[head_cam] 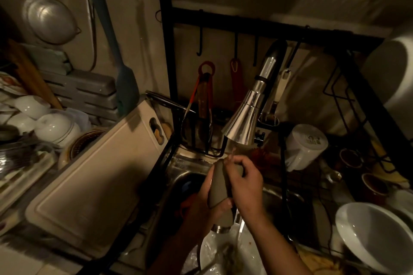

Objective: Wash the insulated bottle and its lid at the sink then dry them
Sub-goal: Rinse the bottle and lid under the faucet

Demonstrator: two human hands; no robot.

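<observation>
- Head view: the bottle [220,187] was held tilted over the sink [185,174], just below the faucet [244,118], with its bare steel end pointing down towards the person.
- The left hand [199,203] was wrapped round the bottle's lower body, thumb across the front.
- The right hand [245,179] was curled over the upper end, fingers closed round it, right where the water seemed to fall.
- The lid could not be made out in the dim light.
- Handling, as a judgement: the bottle looked rigid and metal-walled, so a firm squeeze should not harm it. It was probably of moderate weight, and heavier with water inside.
- Its matte coated body looked wet and likely slick. A full wrap round the middle seemed the safest hold, rather than a fingertip pinch on the smooth steel end.
- Risk: a plate [207,252] lay in the sink directly beneath and a white bowl [375,236] sat to the right, so a dropped bottle could chip them.
- A cutting board [93,176] lay on the surface left of the sink.
</observation>
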